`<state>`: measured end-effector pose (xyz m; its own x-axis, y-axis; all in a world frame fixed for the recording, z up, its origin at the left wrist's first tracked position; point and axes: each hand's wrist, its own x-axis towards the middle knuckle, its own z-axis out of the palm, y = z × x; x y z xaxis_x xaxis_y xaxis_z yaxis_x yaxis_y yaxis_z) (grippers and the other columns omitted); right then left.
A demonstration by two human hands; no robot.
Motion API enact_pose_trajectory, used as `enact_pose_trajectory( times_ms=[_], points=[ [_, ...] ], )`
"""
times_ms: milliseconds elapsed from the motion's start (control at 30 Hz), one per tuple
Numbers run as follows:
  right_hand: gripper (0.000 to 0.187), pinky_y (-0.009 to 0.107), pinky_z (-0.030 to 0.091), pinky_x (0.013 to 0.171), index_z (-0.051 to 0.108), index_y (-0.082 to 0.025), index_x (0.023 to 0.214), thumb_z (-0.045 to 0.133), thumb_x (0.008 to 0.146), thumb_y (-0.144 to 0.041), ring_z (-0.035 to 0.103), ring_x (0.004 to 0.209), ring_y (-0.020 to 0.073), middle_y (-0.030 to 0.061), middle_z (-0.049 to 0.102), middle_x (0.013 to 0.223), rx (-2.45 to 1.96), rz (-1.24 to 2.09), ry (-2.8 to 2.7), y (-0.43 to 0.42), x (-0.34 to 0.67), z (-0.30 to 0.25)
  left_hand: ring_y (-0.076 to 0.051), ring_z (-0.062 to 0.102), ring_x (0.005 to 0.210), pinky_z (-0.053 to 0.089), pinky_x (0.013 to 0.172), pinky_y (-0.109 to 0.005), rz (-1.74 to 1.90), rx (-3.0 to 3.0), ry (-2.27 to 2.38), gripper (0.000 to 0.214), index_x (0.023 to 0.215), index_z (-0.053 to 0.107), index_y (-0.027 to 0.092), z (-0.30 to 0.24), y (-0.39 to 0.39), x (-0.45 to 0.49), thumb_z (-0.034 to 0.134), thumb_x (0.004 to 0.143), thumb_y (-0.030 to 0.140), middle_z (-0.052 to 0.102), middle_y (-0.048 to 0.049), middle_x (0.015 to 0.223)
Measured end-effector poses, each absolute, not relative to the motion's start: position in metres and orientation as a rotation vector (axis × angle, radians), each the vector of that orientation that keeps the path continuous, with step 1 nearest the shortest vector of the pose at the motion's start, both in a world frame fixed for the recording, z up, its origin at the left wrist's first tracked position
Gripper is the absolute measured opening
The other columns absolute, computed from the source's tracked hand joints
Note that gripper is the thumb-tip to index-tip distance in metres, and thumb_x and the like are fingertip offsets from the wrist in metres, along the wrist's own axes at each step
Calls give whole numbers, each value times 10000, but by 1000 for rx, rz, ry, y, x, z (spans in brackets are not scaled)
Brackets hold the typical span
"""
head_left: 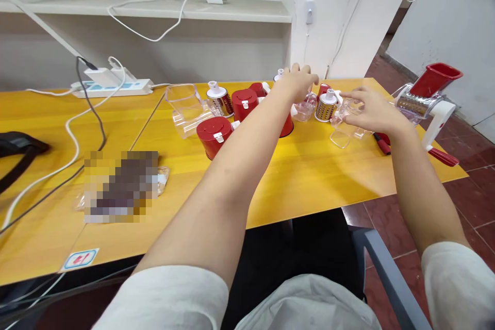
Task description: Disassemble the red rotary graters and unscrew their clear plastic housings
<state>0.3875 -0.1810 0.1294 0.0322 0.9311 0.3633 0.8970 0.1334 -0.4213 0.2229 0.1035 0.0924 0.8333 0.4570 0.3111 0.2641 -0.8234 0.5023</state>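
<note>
My left hand reaches to the back of the table, its fingers spread above a clear plastic part. Just to the right, my right hand has thumb and fingers apart beside another clear plastic part. A metal grater drum with a white hub stands between the hands. Left of my left forearm are red bases, one in front and one behind, with a second grater drum. A rotary grater with a red hopper and crank stands at the right.
A clear plastic housing lies at the back, near a white power strip with trailing cables. A pixelated dark object is on the left. A red-and-black handle lies by my right wrist. A chair armrest is below the table edge.
</note>
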Motion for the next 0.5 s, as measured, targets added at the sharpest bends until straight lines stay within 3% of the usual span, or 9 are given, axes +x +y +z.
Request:
enact_pose_trajectory(
  times_ms=[100, 200, 267, 333, 400, 433, 500],
  points=[
    [671, 778, 531, 1234, 844, -255, 1348, 1024, 714, -384, 715, 1281, 481, 116, 763, 1214, -1773, 129, -1915, -167, 387, 132, -596, 307, 1642, 100, 1352, -929, 668, 2486, 689, 400, 1014, 777, 172, 111, 91, 187, 1049, 811, 383, 594, -147, 1365],
    [830, 782, 443, 1329, 782, -234, 1448, 1042, 696, -468, 622, 1478, 525, 141, 750, 1446, -1811, 118, -1934, -162, 381, 145, -540, 453, 1553, 314, 1319, -868, 647, 2439, 977, 578, 1239, 752, 193, 141, 71, 142, 1063, 757, 254, 556, -127, 1440],
    [1036, 731, 325, 1430, 609, -220, 1657, 988, 759, -571, 463, 1658, 491, 160, 587, 1705, -1840, 24, -1878, -158, 372, 157, -404, 580, 1442, 461, 1294, -710, 738, 2411, 1062, 734, 1387, 692, 283, 159, 56, 115, 1030, 750, 149, 530, -97, 1577],
    [1177, 643, 292, 1473, 353, -256, 1813, 877, 842, -665, 309, 1767, 388, 99, 328, 1890, -1805, -46, -1814, -147, 356, 171, -290, 642, 1328, 537, 1245, -574, 845, 2216, 1083, 736, 1412, 667, 345, 170, 42, 95, 998, 783, 152, 626, -53, 1531],
    [1223, 604, 405, 1426, 159, -344, 1853, 760, 875, -766, 269, 1782, 303, -28, 166, 1939, -1698, 3, -1806, -129, 338, 185, -227, 673, 1260, 597, 1167, -523, 894, 1972, 994, 679, 1452, 618, 402, 172, 29, 85, 937, 884, 212, 724, -2, 1422],
    [1216, 604, 482, 1368, 122, -373, 1848, 701, 874, -815, 298, 1763, 287, -64, 160, 1938, -1637, 52, -1809, -118, 329, 191, -207, 688, 1250, 614, 1145, -512, 896, 1880, 933, 652, 1470, 589, 418, 172, 22, 83, 905, 930, 236, 755, 19, 1375],
    [1145, 580, 604, 1206, 153, -376, 1824, 611, 886, -847, 434, 1660, 283, -31, 313, 1899, -1534, 133, -1805, -97, 315, 203, -182, 720, 1259, 620, 1154, -501, 886, 1804, 858, 623, 1489, 549, 415, 169, 11, 82, 874, 979, 266, 790, 40, 1336]
  ],
)
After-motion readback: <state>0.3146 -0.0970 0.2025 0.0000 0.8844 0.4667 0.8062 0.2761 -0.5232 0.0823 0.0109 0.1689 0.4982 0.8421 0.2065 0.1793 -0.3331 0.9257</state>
